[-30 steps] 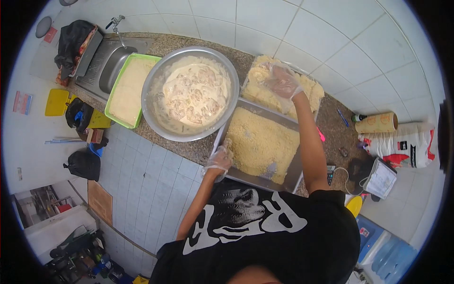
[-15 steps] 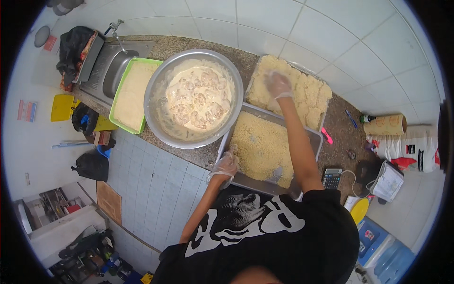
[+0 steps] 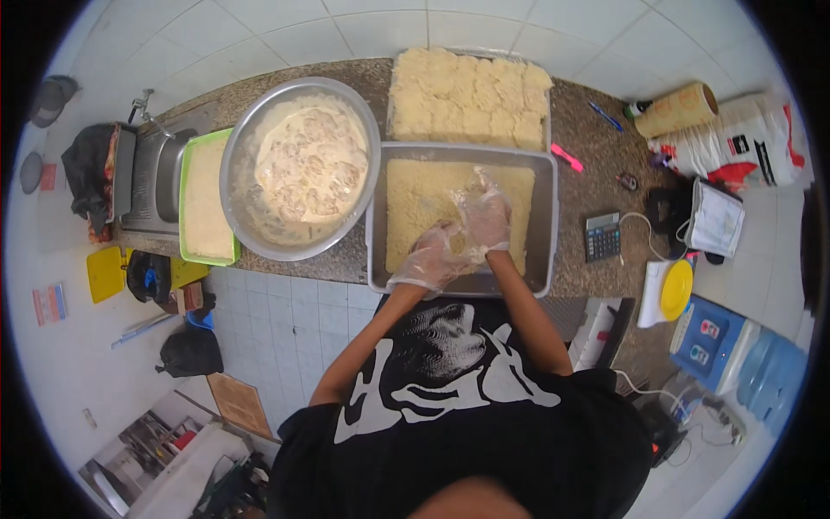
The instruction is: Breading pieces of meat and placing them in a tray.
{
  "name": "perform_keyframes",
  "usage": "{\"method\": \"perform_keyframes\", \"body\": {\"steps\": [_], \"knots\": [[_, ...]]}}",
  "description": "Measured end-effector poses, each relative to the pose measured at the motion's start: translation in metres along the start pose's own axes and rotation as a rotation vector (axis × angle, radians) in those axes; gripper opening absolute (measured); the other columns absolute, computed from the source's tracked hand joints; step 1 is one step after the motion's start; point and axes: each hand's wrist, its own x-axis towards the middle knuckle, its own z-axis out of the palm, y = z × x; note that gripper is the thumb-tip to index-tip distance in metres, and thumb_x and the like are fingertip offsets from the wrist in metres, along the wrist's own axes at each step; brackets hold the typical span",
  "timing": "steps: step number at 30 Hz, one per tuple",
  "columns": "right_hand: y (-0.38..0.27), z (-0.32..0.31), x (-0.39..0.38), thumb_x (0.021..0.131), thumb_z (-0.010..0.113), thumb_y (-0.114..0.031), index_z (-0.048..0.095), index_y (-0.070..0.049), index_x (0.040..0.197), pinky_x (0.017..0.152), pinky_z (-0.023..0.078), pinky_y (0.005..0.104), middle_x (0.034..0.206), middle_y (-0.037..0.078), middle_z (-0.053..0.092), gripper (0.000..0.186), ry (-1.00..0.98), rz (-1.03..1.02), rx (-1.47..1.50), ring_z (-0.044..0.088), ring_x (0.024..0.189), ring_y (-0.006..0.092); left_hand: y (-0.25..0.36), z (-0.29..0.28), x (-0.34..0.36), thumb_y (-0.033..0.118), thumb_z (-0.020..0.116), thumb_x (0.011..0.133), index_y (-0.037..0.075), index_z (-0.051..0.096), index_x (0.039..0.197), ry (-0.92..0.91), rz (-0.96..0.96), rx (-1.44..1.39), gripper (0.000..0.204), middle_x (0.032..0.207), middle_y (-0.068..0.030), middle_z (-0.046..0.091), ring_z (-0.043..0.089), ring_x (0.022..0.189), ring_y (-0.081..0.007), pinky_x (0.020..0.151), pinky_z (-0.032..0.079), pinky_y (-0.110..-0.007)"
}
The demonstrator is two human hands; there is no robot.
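While crumb-coated pieces (image 3: 467,97) lie packed in rows just behind the gray bin (image 3: 543,221), a good share of battered pieces (image 3: 313,164) sits without crumbs in the metal bowl (image 3: 238,173) to the bin's left, work that looks only partly done. Inside the bin, over its loose crumbs (image 3: 419,189), the plastic-gloved left hand (image 3: 432,258) and right hand (image 3: 486,223) are close together; whether they clasp a piece between them cannot be told.

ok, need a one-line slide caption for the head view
Gloved left hand and gloved right hand close together over yellow crumbs in a grey tub, beside a metal bowl of batter-coated pieces.
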Motion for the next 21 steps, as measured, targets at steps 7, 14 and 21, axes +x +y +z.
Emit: {"method": "perform_keyframes", "body": {"steps": [7,14,21], "knots": [[0.029,-0.021,-0.008,0.086,0.064,-0.021,0.054,-0.001,0.122,0.074,0.049,0.0345,0.092,0.015,0.066,0.043,0.152,-0.178,-0.747,0.064,0.083,0.024,-0.043,0.063,-0.021,0.032,0.054,0.085,0.005,0.058,0.097,-0.115,0.231,0.119,0.03,0.088,-0.0199,0.062,0.061,0.081,-0.038,0.074,0.048,-0.046],[-0.017,-0.046,-0.015,0.09,0.053,-0.029,0.046,0.004,0.131,0.098,0.042,0.036,0.132,0.016,0.053,0.053,0.014,0.341,-0.605,0.055,0.118,0.0232,0.033,-0.006,0.018,0.045,0.052,0.086,0.006,0.065,0.099,-0.371,0.04,0.228,0.044,0.095,-0.0206,0.065,0.063,0.088,-0.0372,0.08,0.049,-0.045],[0.042,-0.074,-0.046,0.091,0.046,-0.038,0.06,0.001,0.116,0.093,0.046,0.0433,0.114,0.024,0.062,0.049,-0.387,0.485,-1.265,0.06,0.11,0.0341,-0.056,0.024,0.013,0.053,0.049,0.086,0.003,0.071,0.09,-0.1,-0.248,0.383,0.055,0.097,-0.0216,0.068,0.065,0.091,-0.0354,0.083,0.05,-0.041]]}}
